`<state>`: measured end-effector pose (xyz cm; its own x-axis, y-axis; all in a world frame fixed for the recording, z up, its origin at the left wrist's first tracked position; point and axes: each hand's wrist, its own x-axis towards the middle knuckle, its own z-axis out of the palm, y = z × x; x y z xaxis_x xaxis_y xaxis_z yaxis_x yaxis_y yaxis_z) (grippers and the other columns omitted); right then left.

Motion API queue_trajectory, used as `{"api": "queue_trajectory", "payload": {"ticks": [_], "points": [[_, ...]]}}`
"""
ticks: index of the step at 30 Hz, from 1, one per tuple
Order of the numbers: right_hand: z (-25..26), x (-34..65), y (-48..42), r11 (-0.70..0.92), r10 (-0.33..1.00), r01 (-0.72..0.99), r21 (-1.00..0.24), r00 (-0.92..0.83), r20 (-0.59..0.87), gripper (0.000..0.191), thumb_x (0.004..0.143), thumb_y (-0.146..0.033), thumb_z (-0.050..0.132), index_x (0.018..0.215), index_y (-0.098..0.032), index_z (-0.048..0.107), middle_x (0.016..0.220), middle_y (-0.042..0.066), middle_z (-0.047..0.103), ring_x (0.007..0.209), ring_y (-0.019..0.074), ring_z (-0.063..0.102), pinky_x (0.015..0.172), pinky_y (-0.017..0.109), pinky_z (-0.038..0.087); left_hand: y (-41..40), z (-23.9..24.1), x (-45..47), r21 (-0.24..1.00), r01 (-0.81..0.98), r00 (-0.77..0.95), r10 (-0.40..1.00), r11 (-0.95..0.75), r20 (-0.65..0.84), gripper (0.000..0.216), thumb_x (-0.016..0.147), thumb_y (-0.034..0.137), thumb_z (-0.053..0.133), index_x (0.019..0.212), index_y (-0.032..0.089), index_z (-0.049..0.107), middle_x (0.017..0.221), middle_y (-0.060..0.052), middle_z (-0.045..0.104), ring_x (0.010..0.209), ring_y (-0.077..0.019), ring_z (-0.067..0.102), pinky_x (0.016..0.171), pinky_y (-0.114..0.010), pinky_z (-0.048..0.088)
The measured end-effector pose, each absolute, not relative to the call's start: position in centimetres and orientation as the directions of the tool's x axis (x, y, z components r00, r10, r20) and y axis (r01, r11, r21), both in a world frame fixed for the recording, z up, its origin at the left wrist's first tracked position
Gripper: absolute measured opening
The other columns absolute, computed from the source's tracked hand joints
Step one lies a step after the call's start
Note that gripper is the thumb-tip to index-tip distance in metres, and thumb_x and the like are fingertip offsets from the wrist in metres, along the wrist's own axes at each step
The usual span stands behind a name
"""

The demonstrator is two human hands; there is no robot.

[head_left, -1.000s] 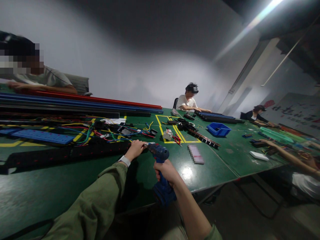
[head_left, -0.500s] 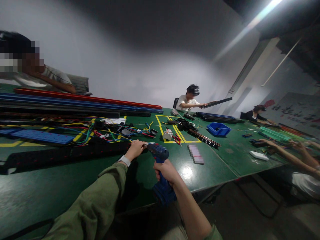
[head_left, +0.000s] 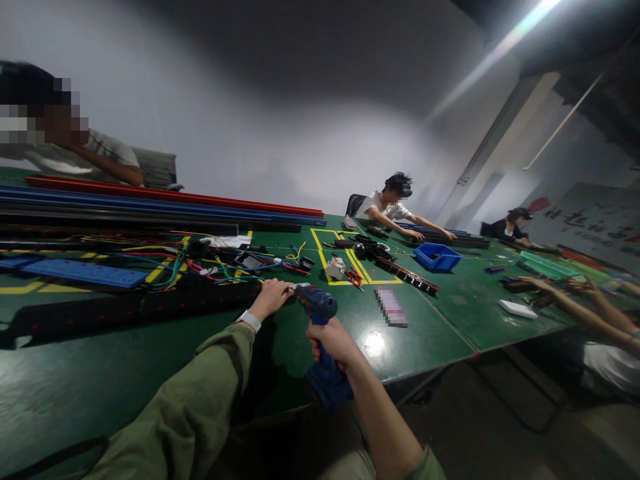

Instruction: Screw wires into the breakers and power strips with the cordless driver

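Note:
My right hand (head_left: 334, 341) is closed around the grip of a blue cordless drill (head_left: 320, 308), whose nose points left at the end of a long black strip (head_left: 125, 308) lying on the green table (head_left: 425, 333). My left hand (head_left: 271, 297), fingers curled, clamps that end of the black strip just beside the drill's tip. A white wristband shows on my left wrist, and an olive sleeve covers that arm.
Coloured wires (head_left: 175, 263), a blue strip (head_left: 80, 272) and long red, blue and black rails (head_left: 165, 203) lie beyond my hands. A blue bin (head_left: 437, 257) and small parts sit further right. Other people work at the far side and right edge.
My hands and the drill have stayed put. The person at the far side lifted a long black strip, then set it down and now leans forward with arms stretched over the table.

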<state>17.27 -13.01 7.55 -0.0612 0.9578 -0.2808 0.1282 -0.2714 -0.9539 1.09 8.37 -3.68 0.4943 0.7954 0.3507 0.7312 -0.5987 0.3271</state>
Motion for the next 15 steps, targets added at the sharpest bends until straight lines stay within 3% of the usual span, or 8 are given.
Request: {"api": "queue_trajectory", "payload": {"ticks": [15], "points": [[7.51,17.37,-12.86,-0.281,0.954,0.136,-0.950,-0.067,-0.292,0.009,0.068,-0.023,0.055,0.069,-0.020,0.047,0.052,-0.005,0.048,0.042,0.0097,0.047,0.043,0.022,0.037,8.29,-3.49,1.19,0.305,0.745,0.494,0.798,-0.593,0.345,0.034,0.095,0.039,0.046,0.118,0.032,0.070,0.114,-0.007,0.073,0.101,-0.0279,0.058,0.092,-0.042,0.035]]}}
